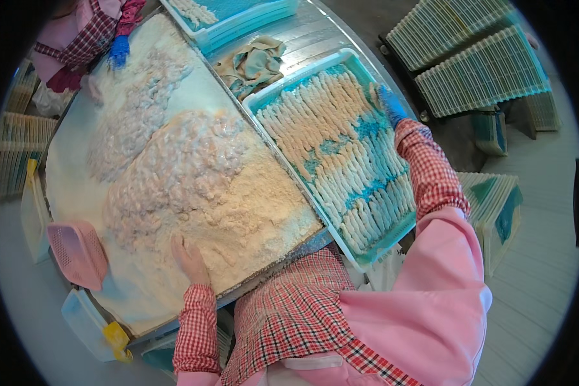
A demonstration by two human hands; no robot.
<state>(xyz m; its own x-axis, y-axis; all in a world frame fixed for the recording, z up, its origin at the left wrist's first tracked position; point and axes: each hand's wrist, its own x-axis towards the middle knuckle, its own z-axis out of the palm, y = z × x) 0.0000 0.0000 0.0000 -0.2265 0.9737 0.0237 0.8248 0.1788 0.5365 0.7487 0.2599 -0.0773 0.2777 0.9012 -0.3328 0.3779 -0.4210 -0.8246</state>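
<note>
My left hand point(190, 258) lies palm down with its fingers stretched out on pale, loose breading point(264, 199) heaped on the table. Beyond it is a large mound of wet, pinkish meat strips point(180, 154). On my right, a turquoise tray point(361, 260) with a white rim holds several rows of breaded strips point(315, 109), with blue liner showing between rows. My right hand point(391, 106), in a blue glove, is at the tray's far right edge beside the end of a row. Its fingertips look crumb-coated; whether they pinch a strip is unclear.
A crumpled beige cloth point(254, 64) sits on the metal table beyond the tray, near another turquoise tray point(238, 29). A co-worker's blue-gloved hand point(118, 53) is at the far left. A pink basket point(77, 254) stands at the left edge. Stacked trays point(482, 71) stand at right.
</note>
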